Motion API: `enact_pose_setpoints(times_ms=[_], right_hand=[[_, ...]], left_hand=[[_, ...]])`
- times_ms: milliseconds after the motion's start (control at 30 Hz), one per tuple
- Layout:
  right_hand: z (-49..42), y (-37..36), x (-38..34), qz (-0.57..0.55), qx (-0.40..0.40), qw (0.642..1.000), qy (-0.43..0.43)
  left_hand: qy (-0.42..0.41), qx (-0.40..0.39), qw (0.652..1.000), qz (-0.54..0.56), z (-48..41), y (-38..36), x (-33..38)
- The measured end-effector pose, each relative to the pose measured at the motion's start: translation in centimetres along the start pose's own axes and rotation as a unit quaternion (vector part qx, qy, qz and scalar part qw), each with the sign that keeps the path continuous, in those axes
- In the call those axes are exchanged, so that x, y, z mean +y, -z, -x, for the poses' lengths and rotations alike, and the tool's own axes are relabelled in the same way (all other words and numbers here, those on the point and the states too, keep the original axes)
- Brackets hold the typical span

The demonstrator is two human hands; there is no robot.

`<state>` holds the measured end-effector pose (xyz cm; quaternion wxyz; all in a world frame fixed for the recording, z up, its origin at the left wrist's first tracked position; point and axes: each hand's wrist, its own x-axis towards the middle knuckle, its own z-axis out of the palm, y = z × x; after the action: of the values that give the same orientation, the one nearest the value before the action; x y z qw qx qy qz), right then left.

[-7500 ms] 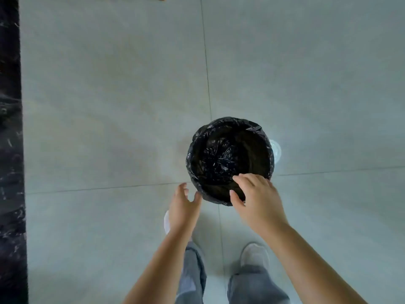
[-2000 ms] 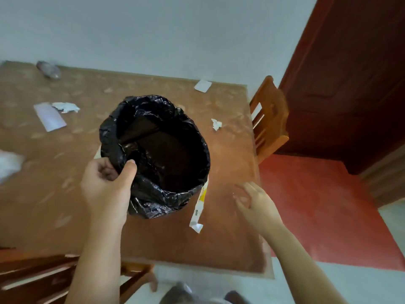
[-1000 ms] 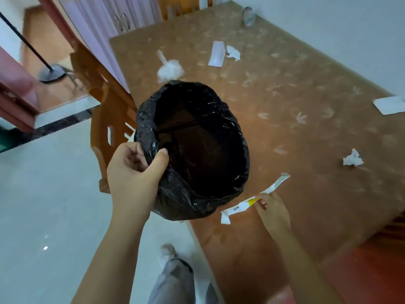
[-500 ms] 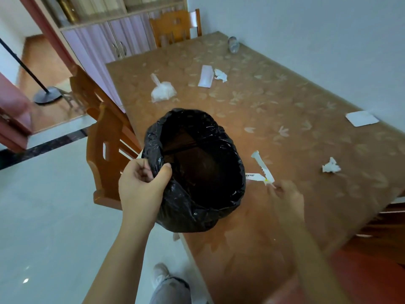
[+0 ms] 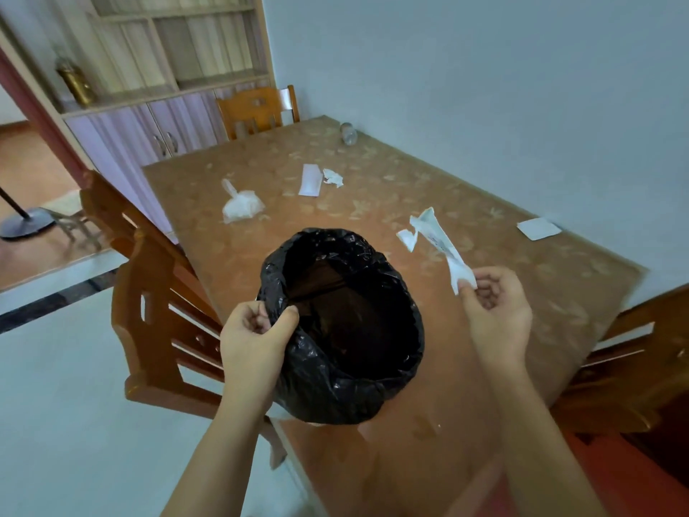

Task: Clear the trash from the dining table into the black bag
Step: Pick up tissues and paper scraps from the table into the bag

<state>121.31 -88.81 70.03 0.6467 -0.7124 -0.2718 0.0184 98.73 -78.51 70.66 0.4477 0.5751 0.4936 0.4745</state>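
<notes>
Left hand [image 5: 257, 339] grip pinches rim of black bag [image 5: 346, 326], mouth open above desk [image 5: 503, 367] edge. Right hand [image 5: 496, 311] grip pinches paper strip [image 5: 436, 242], raised right of bag. Carry strip over mouth, lower loose end first, then release.

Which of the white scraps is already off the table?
The long torn wrapper, pinched in the right hand beside the black bag; the other scraps lie flat on the table.

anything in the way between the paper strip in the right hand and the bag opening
Nothing visible does. The right hand pinches the white paper strip up off the table, just right of the black bag, whose mouth gapes open with the left hand gripping its rim.
</notes>
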Motion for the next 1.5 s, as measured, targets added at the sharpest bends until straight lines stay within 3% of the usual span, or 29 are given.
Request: enact_pose_setpoints(times_ms=[167,300,400,500,733,933,1133,1333,1500], right_hand=[[0.9,-1.3,-1.0,0.029,-0.147,0.988,0.019],[1.8,-1.9,-1.3,0.11,-0.279,0.953,0.05],[2.6,-2.4,-1.9,0.166,-0.333,0.926,0.06],[3.9,-2.4,-2.9,0.151,-0.354,0.922,0.039],[8.4,0.4,-5.4,0.173,-0.228,0.957,0.037],[13.8,4.1,-4.7,0.295,-0.138,0.945,0.04],[18.2,8.2,-3.7,0.378,-0.116,0.919,0.013],[19.5,13.0,-3.1,0.385,-0.08,0.919,-0.003],[17.4,19.3,-1.6,0.377,-0.048,0.925,0.02]], left_hand=[[-0.014,-0.002,1.0,-0.003,0.4,-0.1,0.1],[-0.029,-0.003,0.999,-0.013,0.8,0.5,0.0],[-0.045,-0.001,0.999,-0.027,1.3,1.0,0.2],[-0.06,-0.016,0.997,-0.034,1.8,1.8,0.4],[-0.047,-0.055,0.997,0.019,2.5,4.5,1.2],[-0.011,-0.075,0.994,0.073,4.7,6.2,0.1],[0.019,-0.075,0.992,0.096,7.8,6.8,-0.6],[-0.003,-0.122,0.988,0.097,11.6,4.5,0.8],[-0.022,-0.109,0.988,0.109,14.6,-0.4,2.9]])
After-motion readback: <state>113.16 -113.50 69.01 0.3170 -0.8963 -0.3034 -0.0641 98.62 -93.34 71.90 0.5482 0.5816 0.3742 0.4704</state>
